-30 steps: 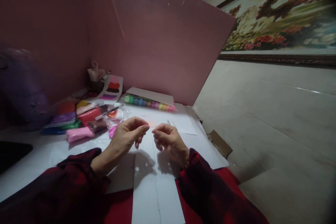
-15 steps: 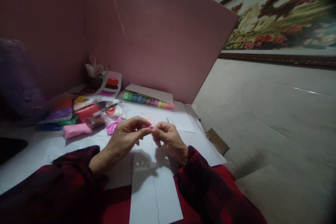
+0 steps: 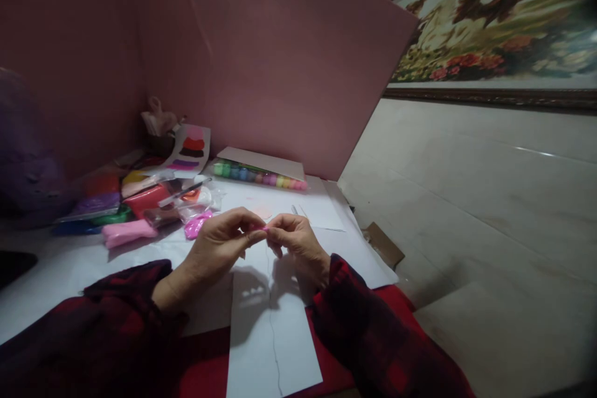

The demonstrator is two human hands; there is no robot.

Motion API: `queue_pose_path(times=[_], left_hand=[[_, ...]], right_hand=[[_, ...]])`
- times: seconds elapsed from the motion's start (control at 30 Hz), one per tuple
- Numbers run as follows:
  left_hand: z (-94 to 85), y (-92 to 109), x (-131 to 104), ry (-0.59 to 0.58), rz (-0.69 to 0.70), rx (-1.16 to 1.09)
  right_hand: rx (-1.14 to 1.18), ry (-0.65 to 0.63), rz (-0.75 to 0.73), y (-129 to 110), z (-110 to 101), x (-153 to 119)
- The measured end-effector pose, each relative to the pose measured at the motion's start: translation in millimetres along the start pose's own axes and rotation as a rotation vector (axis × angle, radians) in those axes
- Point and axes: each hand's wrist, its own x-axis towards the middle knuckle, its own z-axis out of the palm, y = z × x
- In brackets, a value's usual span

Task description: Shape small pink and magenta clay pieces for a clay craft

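Note:
A small bit of bright pink modelling clay (image 3: 265,229) is pinched between the fingertips of both my hands, mostly hidden by the fingers. My left hand (image 3: 215,255) grips it from one side with thumb and forefinger, and my right hand (image 3: 302,244) pinches its other end, the fingertips nearly meeting. Beneath them lies a white paper (image 3: 252,351) with a wavy pencil line running down it; the shadows of my hands fall on the sheet. Left of my left hand rests a larger bright pink clay lump (image 3: 198,225) in clear wrapping.
Several wrapped clay packs, including a light pink one (image 3: 129,233) and a red one (image 3: 147,200), are heaped at the left. Behind stands a clear pack of coloured clay pots (image 3: 259,175). Thin tools (image 3: 295,211) lie on paper beyond my right hand. A painted colour sheet (image 3: 190,149) leans at the back.
Less of the pink clay shows between my fingertips, and my right fingers have closed in over it. The whole view has shifted slightly, so things sit a little further left.

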Motion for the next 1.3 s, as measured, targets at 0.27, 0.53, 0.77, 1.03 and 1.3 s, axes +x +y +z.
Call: queue_pose_path(times=[0.27, 0.53, 0.77, 1.03, 1.3], left_hand=[[0.0, 1.0, -0.5, 0.040, 0.020, -0.010], [1.0, 2.8, 0.5, 0.142, 0.011, -0.118], [1.3, 4.1, -0.2, 0.044, -0.033, -0.068], [3.8, 4.5, -1.2, -0.077, -0.132, -0.114], [3.9, 3.7, 0.2, -0.126, -0.170, -0.146]], right_hand=[[0.020, -0.013, -0.014, 1.6, -1.5, 0.0], [0.096, -0.004, -0.035, 0.6, 0.0, -1.0], [0.086, 0.018, -0.051, 0.3, 0.5, -0.2], [-0.045, 0.109, -0.116, -1.7, -1.0, 2.2], [-0.188, 0.162, -0.159, -4.7, 1.2, 1.4]])
